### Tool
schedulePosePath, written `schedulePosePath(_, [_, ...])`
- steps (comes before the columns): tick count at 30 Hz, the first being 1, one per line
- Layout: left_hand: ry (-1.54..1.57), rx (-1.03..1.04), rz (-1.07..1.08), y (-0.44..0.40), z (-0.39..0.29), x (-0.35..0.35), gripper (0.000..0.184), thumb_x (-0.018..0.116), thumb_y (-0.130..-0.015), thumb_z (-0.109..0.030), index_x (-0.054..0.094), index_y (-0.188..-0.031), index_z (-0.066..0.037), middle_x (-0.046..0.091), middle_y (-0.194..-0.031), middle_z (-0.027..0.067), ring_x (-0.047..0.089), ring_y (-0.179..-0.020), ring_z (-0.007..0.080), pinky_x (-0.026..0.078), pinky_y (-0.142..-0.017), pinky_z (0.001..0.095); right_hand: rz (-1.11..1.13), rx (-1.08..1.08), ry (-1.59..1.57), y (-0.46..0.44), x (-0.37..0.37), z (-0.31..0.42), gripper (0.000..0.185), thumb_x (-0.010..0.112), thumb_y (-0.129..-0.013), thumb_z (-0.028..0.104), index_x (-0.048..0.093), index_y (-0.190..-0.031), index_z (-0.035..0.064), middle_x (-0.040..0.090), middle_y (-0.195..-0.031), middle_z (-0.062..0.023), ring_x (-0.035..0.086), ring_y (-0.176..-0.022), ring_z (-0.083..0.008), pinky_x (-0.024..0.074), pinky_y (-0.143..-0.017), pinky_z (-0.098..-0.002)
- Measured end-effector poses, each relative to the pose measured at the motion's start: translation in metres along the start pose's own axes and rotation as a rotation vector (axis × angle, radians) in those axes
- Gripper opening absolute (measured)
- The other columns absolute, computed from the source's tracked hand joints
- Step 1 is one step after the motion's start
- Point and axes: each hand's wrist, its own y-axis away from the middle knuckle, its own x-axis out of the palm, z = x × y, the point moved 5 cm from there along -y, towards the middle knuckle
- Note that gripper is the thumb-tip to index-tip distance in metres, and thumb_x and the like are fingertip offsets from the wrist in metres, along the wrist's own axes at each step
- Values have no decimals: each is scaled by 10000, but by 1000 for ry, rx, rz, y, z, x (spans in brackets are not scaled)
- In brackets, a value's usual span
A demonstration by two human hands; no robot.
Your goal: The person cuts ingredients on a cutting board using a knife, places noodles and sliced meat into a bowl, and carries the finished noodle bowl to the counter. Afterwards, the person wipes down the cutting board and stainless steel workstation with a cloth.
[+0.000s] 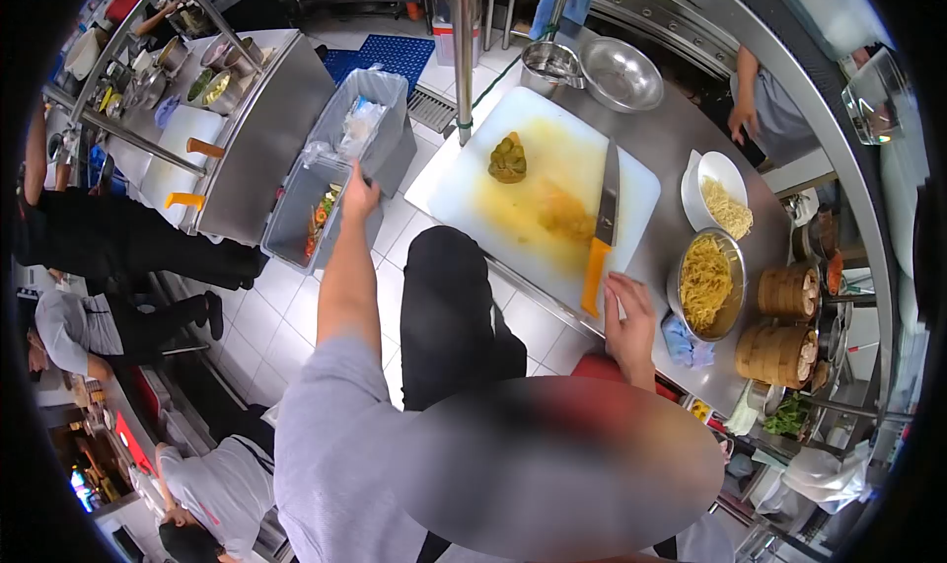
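Observation:
My left hand (360, 198) reaches out over the edge of a grey bin (286, 218) holding food scraps. Its fingers are closed, with a small dark thing at them that I cannot make out. My right hand (629, 318) is open beside the orange handle of a large knife (609, 198), fingers slightly bent and the thumb apart. The knife lies on a white cutting board (636, 183) stained yellow. A greenish-brown lump of food (507, 158) sits on the board's far left part.
Right of the board are a metal bowl of yellow strips (706, 282), a white bowl of pale shreds (725, 193) and bamboo steamers (774, 356). An empty metal bowl (621, 74) stands behind. A metal post (464, 50) rises beside the board. Several people work around.

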Motion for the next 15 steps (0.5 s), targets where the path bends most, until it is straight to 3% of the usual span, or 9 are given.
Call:
schedulePosePath(2, [-44,46,113,42,38,54,690,661,-858,-324,473,-1461,-47,582,-1336,286,543,-1254,453,439,-1070,458,-29,150,-6,23,-5,-27,161,668,-901,40,726,-1050,28,710,-1105,-162,661,-1043,-330,522,-918,-404])
schedulePosePath(3, [-265,-59,425,67,37,65,531,636,-878,-348,633,-1290,-15,631,-1250,283,582,-1192,459,463,-1027,485,-46,192,9,34,-10,-33,161,668,-901,40,726,-1050,28,710,-1105,-162,661,-1043,-330,522,-918,-404])
schedulePosePath(4, [-318,112,456,80,74,110,425,636,-897,-305,680,-1205,-15,693,-1135,251,659,-1077,420,502,-971,462,-68,198,-13,38,-16,-37,156,666,-901,38,726,-1045,29,711,-1107,-163,661,-1047,-328,524,-918,-402])
schedulePosePath(6, [-310,55,552,112,87,119,401,627,-919,-287,679,-1196,-2,697,-1096,213,661,-1030,364,510,-929,425,-131,196,5,35,-37,-45,148,668,-899,42,726,-1035,31,713,-1103,-162,662,-1048,-328,528,-916,-398])
schedulePosePath(9, [-38,-118,319,104,92,67,367,615,-953,-262,678,-1182,18,704,-1038,156,663,-960,279,522,-866,371,-290,188,97,37,-82,-82,163,678,-887,57,719,-1042,28,712,-1109,-163,671,-1034,-336,536,-910,-397])
schedulePosePath(11, [231,-159,117,77,77,6,346,606,-975,-244,678,-1173,31,709,-999,118,665,-914,222,529,-824,334,-528,264,139,32,-137,-123,191,697,-866,55,714,-1052,17,705,-1131,-180,687,-1013,-337,540,-905,-398])
schedulePosePath(13, [408,-37,-48,46,34,-54,328,598,-998,-227,677,-1164,44,713,-961,81,666,-867,166,537,-782,298,-708,614,-82,25,-189,-191,298,729,-850,90,689,-1136,17,702,-1156,-189,704,-1009,-316,543,-898,-389])
schedulePosePath(15, [501,155,-184,25,-25,-101,291,565,-1030,-196,670,-1181,30,707,-953,83,656,-863,143,533,-773,270,-629,679,188,8,-224,-266,453,781,-831,199,649,-1228,25,717,-1083,-163,693,-907,-211,538,-850,-343])
